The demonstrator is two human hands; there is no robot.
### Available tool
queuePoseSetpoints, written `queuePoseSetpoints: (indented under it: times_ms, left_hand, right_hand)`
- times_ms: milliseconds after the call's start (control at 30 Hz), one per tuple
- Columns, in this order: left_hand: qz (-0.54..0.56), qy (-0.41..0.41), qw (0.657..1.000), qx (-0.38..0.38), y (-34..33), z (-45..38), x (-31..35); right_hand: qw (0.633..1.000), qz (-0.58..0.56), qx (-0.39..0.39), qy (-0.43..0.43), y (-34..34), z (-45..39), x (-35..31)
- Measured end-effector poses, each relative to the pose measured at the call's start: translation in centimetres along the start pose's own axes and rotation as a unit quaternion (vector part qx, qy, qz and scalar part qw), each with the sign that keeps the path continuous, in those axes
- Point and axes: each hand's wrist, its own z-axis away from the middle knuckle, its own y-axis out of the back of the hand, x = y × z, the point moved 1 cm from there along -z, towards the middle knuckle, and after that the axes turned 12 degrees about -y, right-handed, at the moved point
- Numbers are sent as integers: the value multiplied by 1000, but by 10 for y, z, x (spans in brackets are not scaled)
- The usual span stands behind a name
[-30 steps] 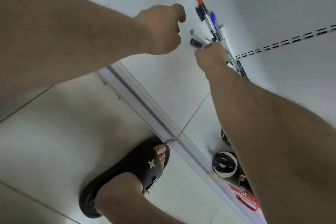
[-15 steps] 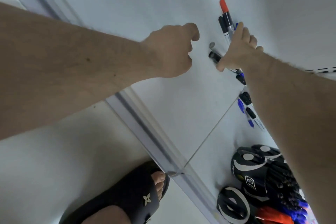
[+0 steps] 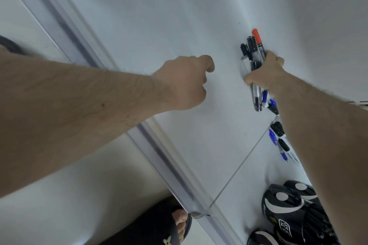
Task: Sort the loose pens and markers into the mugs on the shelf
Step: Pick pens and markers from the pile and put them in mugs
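Fingers (image 3: 277,60) of right hand (image 3: 264,73) around pens (image 3: 253,51), bare shelf (image 3: 169,26) leftward.

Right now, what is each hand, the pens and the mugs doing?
Left hand: curled into a fist, holding nothing.
Right hand: grips a bundle of pens and markers.
Loose pens: lying on the white shelf.
Black mugs: on the shelf, one holding dark pens.

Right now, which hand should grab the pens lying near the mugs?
Probably the left hand: it's curled and holds nothing. The right hand already grips a bundle, though the loose pens lie beside that arm.
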Motion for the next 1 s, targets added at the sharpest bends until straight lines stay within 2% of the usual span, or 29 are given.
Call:
queuePoseSetpoints:
  times_ms: [167, 300, 467, 533, 667, 767, 933, 1000]
  left_hand:
    - [5, -7, 1000, -10, -8, 0, 9]
    - [21, 2, 1000, -9, -12, 2, 15]
    - [33, 7, 999, -19, -15, 13, 27]
    - [36, 18, 999, -13, -14, 19, 29]
    - [41, 55, 997, 18, -8, 31, 31]
    - [70, 89, 993, 43, -2, 41, 31]
    - [104, 121, 985, 68, 5, 54, 32]
    - [116, 125, 982, 75, 7, 58, 35]
  right_hand:
    - [999, -46, 1, -28, -1, 8, 1]
    - [998, -9, 35, 47, -3, 31, -1]
    - [995, 10, 49, 90, -17, 73, -10]
    - [995, -6, 50, 89, -25, 89, -12]
    - [995, -75, -20, 68, -41, 124, -19]
    - [993, -107, -38, 41, -47, 144, -19]
    - [993, -112, -29, 15, -59, 171, -11]
    - [996, -79, -1, 35, -61, 179, -7]
